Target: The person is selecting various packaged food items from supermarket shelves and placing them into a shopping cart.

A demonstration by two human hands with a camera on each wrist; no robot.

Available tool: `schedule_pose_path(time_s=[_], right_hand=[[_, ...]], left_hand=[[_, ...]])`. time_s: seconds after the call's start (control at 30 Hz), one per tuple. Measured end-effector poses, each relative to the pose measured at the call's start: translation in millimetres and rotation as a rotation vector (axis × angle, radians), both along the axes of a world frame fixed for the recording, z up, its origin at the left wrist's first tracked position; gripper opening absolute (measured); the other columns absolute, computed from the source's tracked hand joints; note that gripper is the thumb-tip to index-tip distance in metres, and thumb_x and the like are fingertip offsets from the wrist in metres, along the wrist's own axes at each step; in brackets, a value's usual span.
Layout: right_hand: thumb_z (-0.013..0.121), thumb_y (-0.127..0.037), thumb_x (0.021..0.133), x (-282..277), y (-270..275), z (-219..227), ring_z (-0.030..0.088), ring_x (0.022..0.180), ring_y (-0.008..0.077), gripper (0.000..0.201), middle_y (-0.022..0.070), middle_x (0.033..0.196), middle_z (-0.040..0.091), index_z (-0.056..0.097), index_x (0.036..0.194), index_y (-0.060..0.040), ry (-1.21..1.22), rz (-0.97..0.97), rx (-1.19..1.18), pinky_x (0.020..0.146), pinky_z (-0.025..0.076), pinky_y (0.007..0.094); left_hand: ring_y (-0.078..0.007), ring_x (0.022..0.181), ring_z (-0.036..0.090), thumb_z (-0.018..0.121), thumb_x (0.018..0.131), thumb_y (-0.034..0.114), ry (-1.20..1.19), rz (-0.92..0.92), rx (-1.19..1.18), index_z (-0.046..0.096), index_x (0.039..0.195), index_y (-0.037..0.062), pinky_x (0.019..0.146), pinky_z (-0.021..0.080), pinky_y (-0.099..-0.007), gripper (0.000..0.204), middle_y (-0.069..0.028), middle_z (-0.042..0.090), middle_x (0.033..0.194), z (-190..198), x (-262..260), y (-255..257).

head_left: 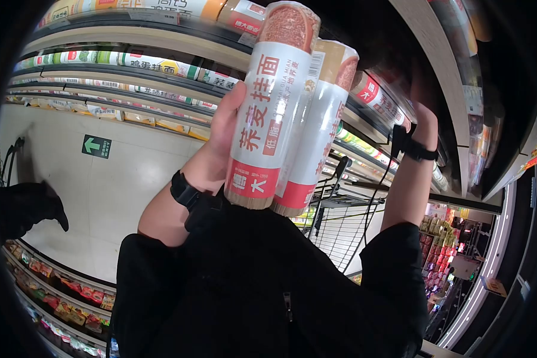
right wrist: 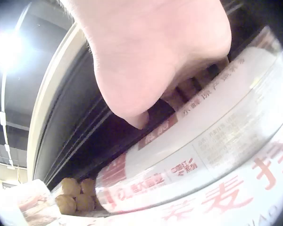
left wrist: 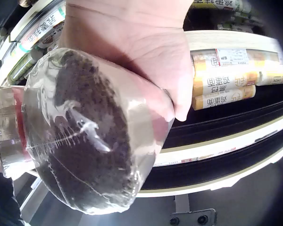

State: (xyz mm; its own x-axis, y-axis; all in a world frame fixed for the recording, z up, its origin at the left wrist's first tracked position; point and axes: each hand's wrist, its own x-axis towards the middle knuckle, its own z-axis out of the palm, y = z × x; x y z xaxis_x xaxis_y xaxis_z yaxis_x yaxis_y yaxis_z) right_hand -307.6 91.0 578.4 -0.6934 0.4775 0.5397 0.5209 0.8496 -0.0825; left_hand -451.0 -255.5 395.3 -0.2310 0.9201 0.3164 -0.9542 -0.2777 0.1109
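Two cylindrical packs of dried noodles are held up in front of the chest in the head view. My left hand (head_left: pixel 224 128) grips them from the left side. The nearer noodle pack (head_left: pixel 268 107) has a white label with red bands; a second noodle pack (head_left: pixel 323 128) leans against its right side. Behind them, the left fingers are hidden. My right hand (right wrist: pixel 155 56) reaches into a dark shelf above similar packs lying flat. Its fingers hang down at the upper edge of a white-labelled noodle pack (right wrist: pixel 179 165), and the thumb is away from it.
Shelves with yellow-labelled noodle packs (left wrist: pixel 221 84) run along the front and left. A wire shopping cart (head_left: pixel 340 230) stands below the right arm. On the floor lies a green arrow sign (head_left: pixel 95 146). Another shelf of snack packets (head_left: pixel 65 304) is at lower left.
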Motion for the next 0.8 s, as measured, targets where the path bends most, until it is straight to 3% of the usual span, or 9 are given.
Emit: schedule_pose_path(time_s=[0.03, 0.07, 0.1, 0.2, 0.27, 0.5, 0.63, 0.67, 0.8], right_hand=[[0.053, -0.046, 0.103, 6.3, -10.0, -2.0, 0.044, 0.141, 0.0343, 0.062, 0.0219, 0.148, 0.051, 0.048, 0.146, -0.0020, -0.077, 0.014, -0.027, 0.114, 0.036, 0.0425], [0.054, -0.046, 0.103, 12.3, -20.5, -6.6, 0.047, 0.140, 0.0308, 0.063, 0.0232, 0.147, 0.052, 0.046, 0.148, -0.0026, -0.011, 0.011, -0.329, 0.111, 0.040, 0.0394], [0.054, -0.046, 0.103, 23.7, -32.3, -9.8, 0.047, 0.140, 0.0308, 0.063, 0.0232, 0.147, 0.052, 0.046, 0.148, -0.0026, -0.007, 0.005, -0.328, 0.111, 0.040, 0.0394], [0.060, -0.049, 0.099, 47.6, -47.2, -20.4, 0.055, 0.132, 0.0324, 0.068, 0.0232, 0.141, 0.058, 0.044, 0.151, -0.0069, -0.187, -0.142, -0.226, 0.104, 0.046, 0.0382], [0.065, -0.058, 0.091, 51.2, -45.9, -23.5, 0.067, 0.111, 0.0393, 0.081, 0.0222, 0.128, 0.066, 0.039, 0.155, -0.0160, -0.301, -0.162, -0.081, 0.090, 0.054, 0.0429], [0.068, -0.057, 0.089, 41.4, -42.3, -24.4, 0.070, 0.091, 0.0413, 0.082, 0.0211, 0.107, 0.072, 0.039, 0.155, -0.0177, -0.391, -0.191, 0.174, 0.079, 0.056, 0.0454], [0.074, -0.047, 0.088, 53.0, -32.2, -41.5, 0.066, 0.108, 0.0384, 0.072, 0.0189, 0.127, 0.066, 0.053, 0.145, -0.0092, -0.181, -0.072, 0.476, 0.085, 0.057, 0.0443], [0.076, -0.045, 0.087, 51.6, -27.3, -40.9, 0.060, 0.119, 0.0387, 0.068, 0.0180, 0.136, 0.061, 0.058, 0.140, -0.0061, -0.173, -0.098, 0.462, 0.094, 0.054, 0.0455], [0.074, -0.048, 0.089, 40.9, -15.6, -30.6, 0.057, 0.124, 0.0421, 0.072, 0.0237, 0.136, 0.060, 0.055, 0.142, -0.0037, -0.070, -0.011, 0.772, 0.105, 0.046, 0.0480]], left_hand=[[-0.0259, 0.121, 0.065, 0.046, 0.100, 0.063, -0.012, 0.001, 0.011, 0.043, 0.149, 0.0027, 0.100, 0.055, -0.0422, 0.079, -0.0159, 0.060, 0.139, -0.6, -0.4, 0.3], [-0.0259, 0.121, 0.065, 0.046, 0.100, 0.063, -0.009, -0.005, 0.011, 0.043, 0.149, 0.0027, 0.100, 0.055, -0.0422, 0.079, -0.0159, 0.060, 0.139, -0.8, -0.2, 0.5], [-0.0262, 0.121, 0.065, 0.046, 0.100, 0.064, -0.020, -0.001, 0.001, 0.043, 0.150, 0.0029, 0.100, 0.055, -0.0426, 0.079, -0.0161, 0.060, 0.139, -0.9, 0.3, 0.7], [-0.0267, 0.121, 0.065, 0.045, 0.099, 0.064, -0.047, -0.021, 0.031, 0.042, 0.150, 0.0034, 0.100, 0.055, -0.0431, 0.079, -0.0163, 0.060, 0.139, -0.9, 0.9, 3.7], [-0.0270, 0.121, 0.065, 0.045, 0.099, 0.065, -0.065, -0.046, 0.070, 0.042, 0.150, 0.0037, 0.100, 0.055, -0.0433, 0.080, -0.0163, 0.060, 0.139, -0.6, 0.5, 4.3], [-0.0267, 0.121, 0.065, 0.045, 0.099, 0.066, -0.025, -0.025, -0.018, 0.042, 0.150, 0.0045, 0.099, 0.056, -0.0427, 0.080, -0.0161, 0.060, 0.139, 1.5, 1.6, -3.6], [-0.0261, 0.120, 0.066, 0.046, 0.099, 0.064, -0.002, -0.023, -0.037, 0.044, 0.149, 0.0045, 0.099, 0.056, -0.0423, 0.078, -0.0154, 0.062, 0.137, -8.9, -0.8, -0.3], [-0.0261, 0.120, 0.066, 0.046, 0.099, 0.064, -0.004, -0.020, -0.038, 0.044, 0.149, 0.0045, 0.099, 0.056, -0.0423, 0.078, -0.0154, 0.062, 0.137, -9.4, -1.2, 0.4], [-0.0257, 0.119, 0.066, 0.047, 0.099, 0.063, 0.002, -0.014, -0.039, 0.045, 0.149, 0.0045, 0.099, 0.056, -0.0421, 0.077, -0.0146, 0.063, 0.136, -9.3, -0.3, 2.6]])
